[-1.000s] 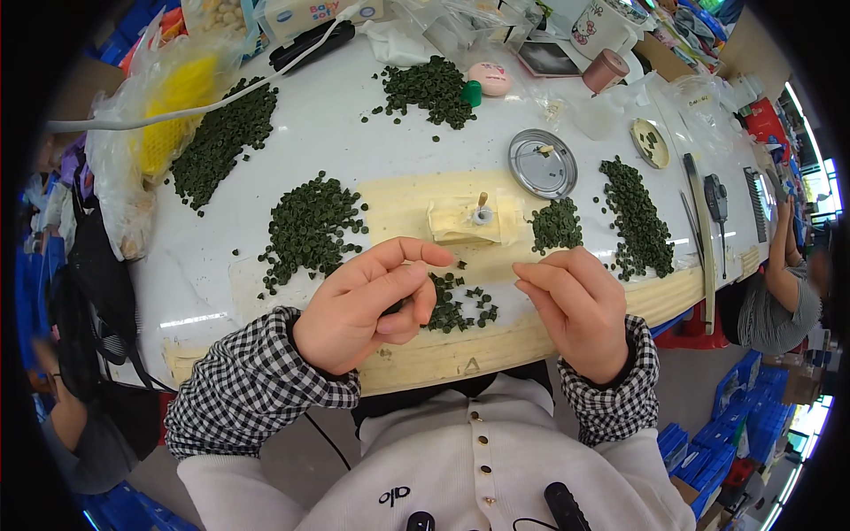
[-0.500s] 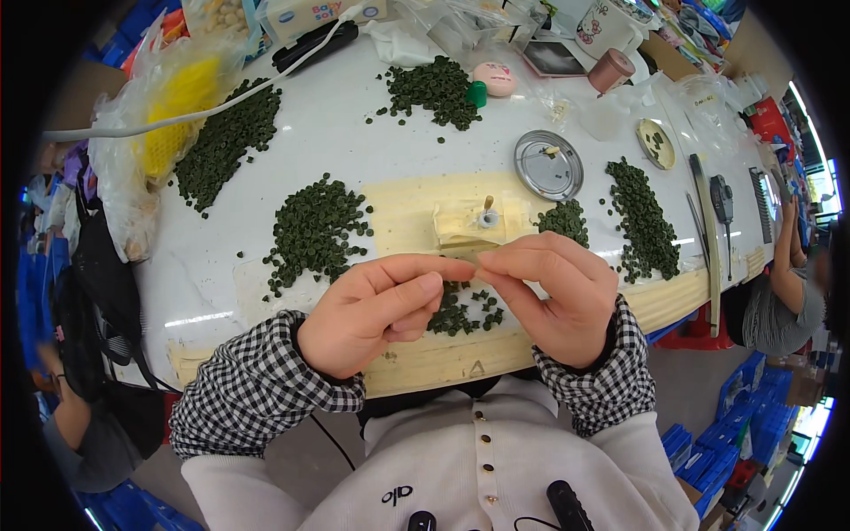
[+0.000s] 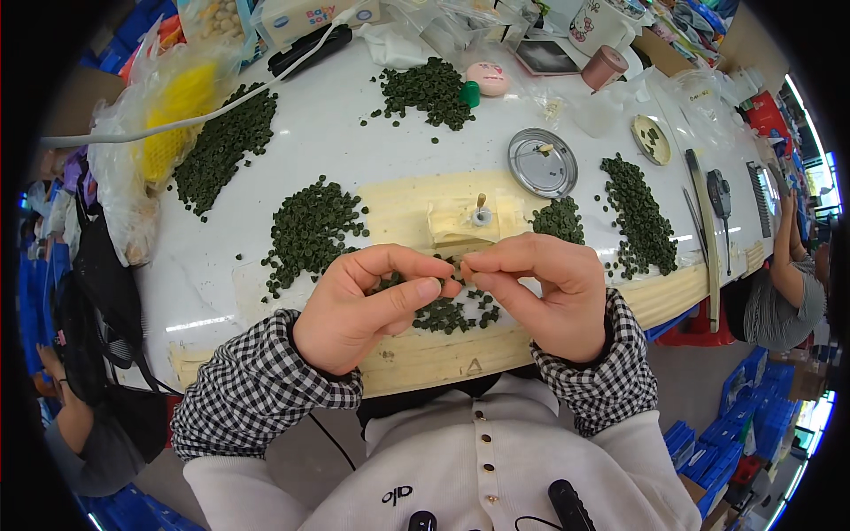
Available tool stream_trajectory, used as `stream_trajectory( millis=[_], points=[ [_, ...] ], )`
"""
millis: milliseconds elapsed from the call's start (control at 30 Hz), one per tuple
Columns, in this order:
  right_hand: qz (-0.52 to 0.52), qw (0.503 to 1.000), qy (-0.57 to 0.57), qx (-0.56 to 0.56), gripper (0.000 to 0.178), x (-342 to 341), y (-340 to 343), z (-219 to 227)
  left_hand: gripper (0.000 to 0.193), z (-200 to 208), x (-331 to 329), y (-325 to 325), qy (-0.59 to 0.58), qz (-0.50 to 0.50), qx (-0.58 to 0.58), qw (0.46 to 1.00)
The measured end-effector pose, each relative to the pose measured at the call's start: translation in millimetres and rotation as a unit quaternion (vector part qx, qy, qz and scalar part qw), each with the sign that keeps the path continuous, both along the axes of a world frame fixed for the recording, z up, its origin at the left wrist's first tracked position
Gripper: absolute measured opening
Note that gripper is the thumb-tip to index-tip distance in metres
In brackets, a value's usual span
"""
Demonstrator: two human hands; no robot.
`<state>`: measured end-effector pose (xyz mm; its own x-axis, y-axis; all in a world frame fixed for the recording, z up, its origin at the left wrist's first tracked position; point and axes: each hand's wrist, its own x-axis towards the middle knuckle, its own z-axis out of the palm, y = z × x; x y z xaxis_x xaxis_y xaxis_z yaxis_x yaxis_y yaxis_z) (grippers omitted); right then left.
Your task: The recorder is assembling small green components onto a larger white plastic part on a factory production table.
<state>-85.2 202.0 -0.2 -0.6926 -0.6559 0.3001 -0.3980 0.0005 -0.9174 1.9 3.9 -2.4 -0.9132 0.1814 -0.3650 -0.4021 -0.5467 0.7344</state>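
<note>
My left hand (image 3: 359, 310) is closed, its thumb and index finger drawn together in a pinch. Facing it, my right hand (image 3: 544, 288) pinches with thumb and index finger, its fingertips almost touching the left ones. Whatever sits between the fingertips is too small to make out. Below and behind them lies a loose pile of small dark green pieces (image 3: 450, 317) on a pale wooden board (image 3: 403, 376). Just beyond the fingers stands a cream-wrapped block (image 3: 452, 226) with a small grey cup-like fitting (image 3: 481, 216) and a thin brown peg upright in it.
More green piles lie left (image 3: 310, 226), far left (image 3: 226, 146), at the back (image 3: 429, 96) and right (image 3: 633, 217). A round metal lid (image 3: 542, 181), a cream dish (image 3: 651, 140) and tweezers (image 3: 695, 221) lie rightward. A white cable (image 3: 204, 115) crosses the back left. Other people sit at both sides.
Both hands have shifted slightly left. My left index finger, stretched straight before, has bent in toward the thumb, and the fingertips of both hands now meet closely.
</note>
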Motion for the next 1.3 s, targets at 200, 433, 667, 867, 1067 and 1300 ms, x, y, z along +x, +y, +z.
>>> stream_trajectory(
  millis=[200, 433, 667, 867, 1067, 1300],
  points=[
    [0.036, 0.978, -0.206, -0.015, 0.015, 4.4, 3.5, 1.2, 0.011, -0.3, -0.1, 0.9, 0.046, -0.003, -0.073, 0.996],
    [0.064, 0.977, -0.203, -0.023, 0.016, 2.6, 3.4, -0.6, 0.015, -0.9, 0.9, -2.8, 0.008, 0.001, 0.017, 1.0],
    [0.067, 0.965, -0.252, -0.029, 0.017, 3.3, 2.8, 1.0, 0.017, -1.4, 1.7, -1.1, 0.013, 0.003, -0.014, 1.0],
    [0.059, 0.962, -0.265, -0.029, 0.016, 4.0, 2.2, -0.8, 0.014, -0.2, 1.6, 0.8, 0.022, 0.015, -0.047, 0.999],
    [0.041, 0.982, -0.183, -0.007, 0.013, 4.8, 0.3, -4.3, 0.012, -1.9, 2.5, 3.8, 0.07, 0.026, -0.125, 0.989],
    [0.025, 0.992, -0.124, -0.008, 0.012, 5.6, -2.0, -5.5, 0.017, -1.2, 1.0, 1.4, 0.026, 0.007, -0.076, 0.997]
  ],
)
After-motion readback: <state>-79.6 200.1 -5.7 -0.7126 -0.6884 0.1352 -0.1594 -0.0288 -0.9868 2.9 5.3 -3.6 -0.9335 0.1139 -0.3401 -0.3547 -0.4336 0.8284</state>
